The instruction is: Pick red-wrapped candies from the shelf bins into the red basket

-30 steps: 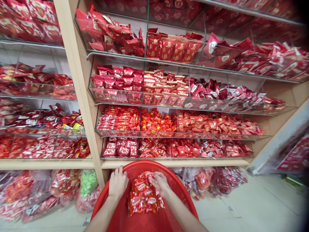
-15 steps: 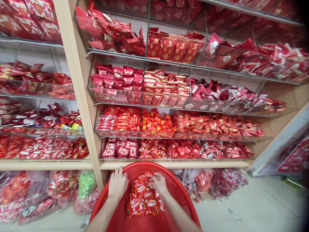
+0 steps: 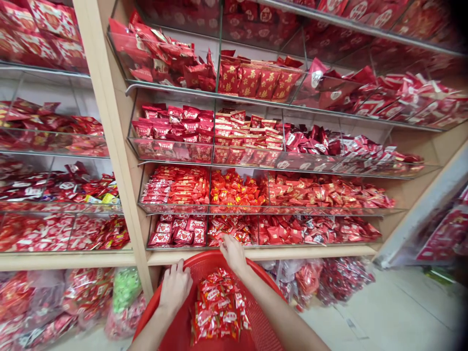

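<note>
A red plastic basket (image 3: 261,273) stands below the shelves, with a pile of small red wrapped sweets (image 3: 219,307) inside it. My left hand (image 3: 176,286) is curled over the basket's left rim. Past the far rim, my right hand (image 3: 234,252) reaches to the front of the bottom shelf, its fingers drawn together beside the loose red packets (image 3: 234,226) in the second compartment. Whatever lies between those fingertips is too small to make out.
Clear-fronted shelves hold red packets in divided compartments, including heart-printed packets (image 3: 181,231) at lower left. A wooden upright (image 3: 106,122) separates two shelf units. Filled plastic bags (image 3: 126,297) sit underneath, with more bags (image 3: 321,282) on the right by the tiled floor (image 3: 395,312).
My right hand has left the pile in the basket and moved up and forward to the bottom shelf. My left hand stays on the rim, while the view has shifted slightly.
</note>
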`<state>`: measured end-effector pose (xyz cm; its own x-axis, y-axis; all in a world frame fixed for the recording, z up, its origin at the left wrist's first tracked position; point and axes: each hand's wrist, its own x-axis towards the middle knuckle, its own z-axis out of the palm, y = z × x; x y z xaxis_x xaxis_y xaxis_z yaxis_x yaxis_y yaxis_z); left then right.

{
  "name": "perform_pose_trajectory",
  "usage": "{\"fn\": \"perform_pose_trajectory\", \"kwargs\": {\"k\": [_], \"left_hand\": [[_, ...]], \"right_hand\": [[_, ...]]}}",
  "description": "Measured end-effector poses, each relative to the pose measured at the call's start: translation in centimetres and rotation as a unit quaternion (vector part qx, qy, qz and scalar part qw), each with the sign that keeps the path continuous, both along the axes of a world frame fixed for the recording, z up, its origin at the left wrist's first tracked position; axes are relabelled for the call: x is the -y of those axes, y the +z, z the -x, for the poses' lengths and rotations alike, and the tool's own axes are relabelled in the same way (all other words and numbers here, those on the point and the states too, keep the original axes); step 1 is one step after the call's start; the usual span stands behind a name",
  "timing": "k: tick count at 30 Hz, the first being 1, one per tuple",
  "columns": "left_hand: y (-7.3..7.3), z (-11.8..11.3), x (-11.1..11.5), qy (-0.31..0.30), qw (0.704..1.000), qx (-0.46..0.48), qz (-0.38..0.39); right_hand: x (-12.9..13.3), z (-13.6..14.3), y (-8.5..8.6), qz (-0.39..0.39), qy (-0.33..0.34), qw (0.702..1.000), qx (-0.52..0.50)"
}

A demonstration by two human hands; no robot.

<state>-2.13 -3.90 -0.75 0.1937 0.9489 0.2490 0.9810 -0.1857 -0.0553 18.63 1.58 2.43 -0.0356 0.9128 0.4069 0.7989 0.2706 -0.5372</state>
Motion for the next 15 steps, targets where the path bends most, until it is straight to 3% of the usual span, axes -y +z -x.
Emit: {"fn": "perform_pose_trajectory", "kwargs": {"k": [3,7,11,15], "left_hand": [[0.4,0.0,0.3,0.004,1.000,-0.004,0.004],[0.6,0.0,0.7,0.010,1.000,-0.014,-0.003],[0.4,0.1,0.8,0.010,1.000,-0.012,-0.010],[0.2,0.2,0.8,0.009,1.000,-0.014,-0.014]], "right_hand": [[-3.1,1.8,1.6,0.024,0.018,0.994,0.108],[-5.4,3.2,1.7,0.072,0.035,0.982,0.174],[-5.8,2.8,1.6,0.065,0.037,0.983,0.169],[-5.3,0.9,2.5,0.027,0.017,0.989,0.146]]}}
